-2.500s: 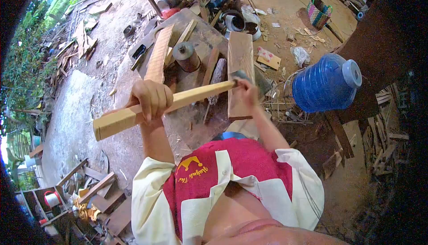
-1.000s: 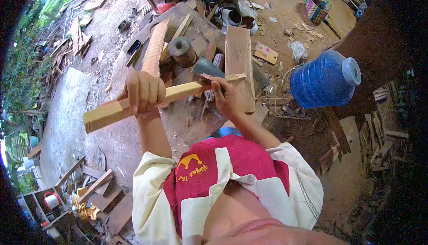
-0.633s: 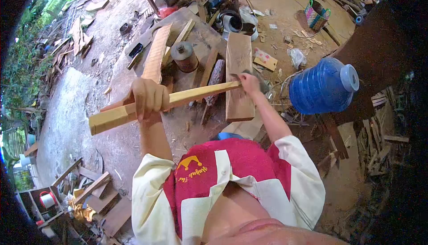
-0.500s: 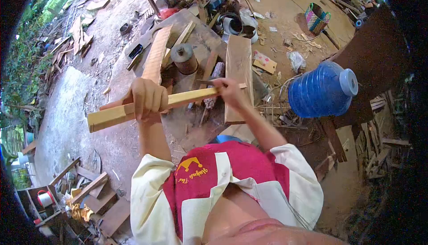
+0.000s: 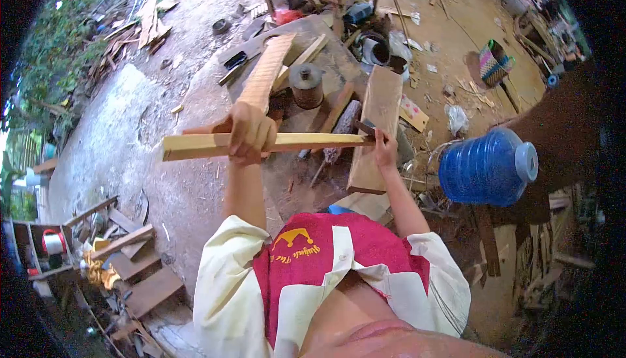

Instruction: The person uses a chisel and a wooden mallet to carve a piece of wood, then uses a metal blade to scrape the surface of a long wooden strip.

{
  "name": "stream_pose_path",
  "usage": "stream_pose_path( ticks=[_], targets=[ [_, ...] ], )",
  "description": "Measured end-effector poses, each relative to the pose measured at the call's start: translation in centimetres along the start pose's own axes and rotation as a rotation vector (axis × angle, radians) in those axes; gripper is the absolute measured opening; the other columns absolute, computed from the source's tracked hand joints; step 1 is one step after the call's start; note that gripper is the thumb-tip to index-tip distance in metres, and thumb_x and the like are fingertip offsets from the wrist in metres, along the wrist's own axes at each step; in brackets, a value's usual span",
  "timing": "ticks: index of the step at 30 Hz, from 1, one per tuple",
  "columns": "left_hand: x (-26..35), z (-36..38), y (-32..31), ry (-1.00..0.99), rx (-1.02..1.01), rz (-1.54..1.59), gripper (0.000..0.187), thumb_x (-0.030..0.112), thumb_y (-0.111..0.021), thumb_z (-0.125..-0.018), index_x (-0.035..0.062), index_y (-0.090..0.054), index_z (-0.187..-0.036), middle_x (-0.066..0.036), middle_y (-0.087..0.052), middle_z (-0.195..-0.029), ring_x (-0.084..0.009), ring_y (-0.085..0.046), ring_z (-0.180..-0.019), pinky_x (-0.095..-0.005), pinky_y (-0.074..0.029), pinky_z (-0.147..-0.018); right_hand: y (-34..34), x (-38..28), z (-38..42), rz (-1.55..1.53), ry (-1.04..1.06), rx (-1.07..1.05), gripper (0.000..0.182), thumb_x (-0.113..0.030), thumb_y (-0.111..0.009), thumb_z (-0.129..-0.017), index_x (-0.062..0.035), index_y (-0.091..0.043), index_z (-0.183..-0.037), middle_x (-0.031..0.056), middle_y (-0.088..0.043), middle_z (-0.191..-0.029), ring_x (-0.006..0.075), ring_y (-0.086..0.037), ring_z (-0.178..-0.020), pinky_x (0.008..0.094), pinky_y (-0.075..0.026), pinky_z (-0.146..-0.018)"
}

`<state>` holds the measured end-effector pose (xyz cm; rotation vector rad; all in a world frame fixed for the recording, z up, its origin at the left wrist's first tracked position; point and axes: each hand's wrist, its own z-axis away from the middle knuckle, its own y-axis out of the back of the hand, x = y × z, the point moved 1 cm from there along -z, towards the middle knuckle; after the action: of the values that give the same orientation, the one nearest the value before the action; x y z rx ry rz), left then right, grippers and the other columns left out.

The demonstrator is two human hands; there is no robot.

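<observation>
Left hand: the left hand (image 5: 251, 133) is closed around the middle of the long pale square wooden stick (image 5: 195, 145).
Right hand: the right hand (image 5: 385, 149) is closed on a small dark metal blade tool (image 5: 364, 128), pressed at the stick's right end.
Stick: it lies sideways, left to right, up in the air before the chest.
Below: a brown wooden plank (image 5: 375, 130) on the messy surface (image 5: 297, 182).
Nearby: a big blue plastic jug (image 5: 486, 167) lies well apart on the right.

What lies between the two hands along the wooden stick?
In the head view, only bare stick spans from the left hand to the right hand; a plank lies beneath.
</observation>
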<state>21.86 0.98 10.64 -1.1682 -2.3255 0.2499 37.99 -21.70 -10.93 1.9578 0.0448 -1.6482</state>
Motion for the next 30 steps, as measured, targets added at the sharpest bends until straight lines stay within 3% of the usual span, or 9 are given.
stream_pose_path(
  ticks=[3, 8, 14, 15, 17, 19, 22, 24, 30],
  targets=[
    [-0.4, 0.5, -0.9, -0.023, 0.034, -0.036, 0.041, 0.050, -0.048, -0.078, 0.0117, -0.049, -0.065, -0.001, -0.053, -0.045, -0.0089, -0.041, -0.030, -0.0240, -0.025, -0.037, -1.0, -4.4, 1.4, -0.340, 0.036, -0.196, 0.038, -0.036, -0.051, -0.083, -0.0014, -0.061, -0.093, 0.0118, -0.062, -0.088, 0.0156, -0.057, -0.083, 0.0273, -0.043, -0.070],
    [-0.4, 1.2, -1.7, -0.050, 0.090, -0.082, 0.043, 0.053, -0.047, -0.077, 0.0125, -0.047, -0.064, 0.000, -0.052, -0.043, -0.0085, -0.040, -0.028, -0.0241, -0.023, -0.037, -0.9, -9.9, 2.2, -0.191, 0.248, -0.317, 0.030, -0.029, -0.051, -0.084, -0.0029, -0.060, -0.096, 0.0075, -0.062, -0.091, 0.0145, -0.057, -0.084, 0.0309, -0.047, -0.067],
    [-0.5, 0.6, 0.3, -0.106, 0.179, -0.086, 0.046, 0.057, -0.046, -0.076, 0.0135, -0.046, -0.063, 0.001, -0.050, -0.040, -0.0080, -0.037, -0.027, -0.0242, -0.021, -0.036, -0.9, -8.5, 0.2, -0.688, -0.171, -0.772, 0.034, 0.003, -0.066, -0.066, -0.0021, -0.059, -0.099, 0.0056, -0.060, -0.091, 0.0130, -0.056, -0.081, 0.0277, -0.047, -0.068],
    [-0.3, 0.9, 0.1, -0.116, 0.190, -0.080, 0.046, 0.058, -0.045, -0.075, 0.0136, -0.046, -0.063, 0.002, -0.050, -0.040, -0.0079, -0.037, -0.026, -0.0242, -0.021, -0.036, -1.1, -8.3, 0.1, -0.685, -0.174, -0.769, 0.034, 0.003, -0.066, -0.066, -0.0021, -0.059, -0.099, 0.0056, -0.060, -0.091, 0.0130, -0.056, -0.081, 0.0277, -0.047, -0.068],
    [-0.4, 1.3, -0.2, -0.132, 0.208, -0.056, 0.047, 0.059, -0.045, -0.075, 0.0140, -0.045, -0.062, 0.002, -0.049, -0.039, -0.0077, -0.036, -0.026, -0.0242, -0.020, -0.036, -1.1, -8.3, 0.1, -0.292, 0.304, -0.633, 0.028, 0.000, -0.066, -0.068, -0.0008, -0.060, -0.096, 0.0052, -0.061, -0.084, 0.0129, -0.057, -0.075, 0.0267, -0.047, -0.067],
    [-0.4, 0.9, -0.3, -0.131, 0.215, -0.023, 0.048, 0.060, -0.045, -0.075, 0.0141, -0.045, -0.062, 0.002, -0.049, -0.039, -0.0076, -0.036, -0.026, -0.0242, -0.020, -0.036, -0.8, -9.5, 0.6, -0.280, 0.282, -0.512, 0.026, -0.001, -0.066, -0.068, -0.0006, -0.061, -0.093, 0.0052, -0.062, -0.081, 0.0121, -0.057, -0.073, 0.0259, -0.046, -0.067],
    [0.0, 0.4, -1.5, -0.067, 0.677, -0.244, 0.064, 0.066, -0.036, -0.075, 0.0042, -0.050, -0.067, -0.005, -0.047, -0.045, -0.0173, -0.040, -0.033, -0.0299, -0.035, -0.042, -0.6, -8.1, 1.0, -0.222, 0.256, -0.391, 0.025, -0.006, -0.069, -0.066, -0.0013, -0.061, -0.090, 0.0086, -0.063, -0.082, 0.0156, -0.059, -0.073, 0.0272, -0.046, -0.068],
    [-0.9, -0.1, -2.5, -0.351, 1.246, -0.548, 0.070, 0.074, -0.032, -0.068, 0.0067, -0.051, -0.065, 0.000, -0.034, -0.041, -0.0150, -0.035, -0.035, -0.0275, -0.035, -0.054, -0.8, -8.4, 1.3, -0.048, 0.462, -0.222, 0.034, 0.004, -0.067, -0.064, -0.0025, -0.059, -0.097, 0.0078, -0.062, -0.086, 0.0139, -0.059, -0.077, 0.0269, -0.048, -0.069],
    [-1.2, -0.1, -3.9, -0.395, 1.050, -0.706, 0.072, 0.079, -0.028, -0.065, 0.0095, -0.044, -0.060, 0.002, -0.033, -0.042, -0.0087, -0.028, -0.035, -0.0228, -0.025, -0.041, 0.0, -10.0, 1.7, -0.093, 0.453, -0.303, 0.033, -0.006, -0.065, -0.071, -0.0073, -0.058, -0.104, 0.0122, -0.060, -0.098, 0.0210, -0.060, -0.086, 0.0286, -0.047, -0.074]
  ],
)
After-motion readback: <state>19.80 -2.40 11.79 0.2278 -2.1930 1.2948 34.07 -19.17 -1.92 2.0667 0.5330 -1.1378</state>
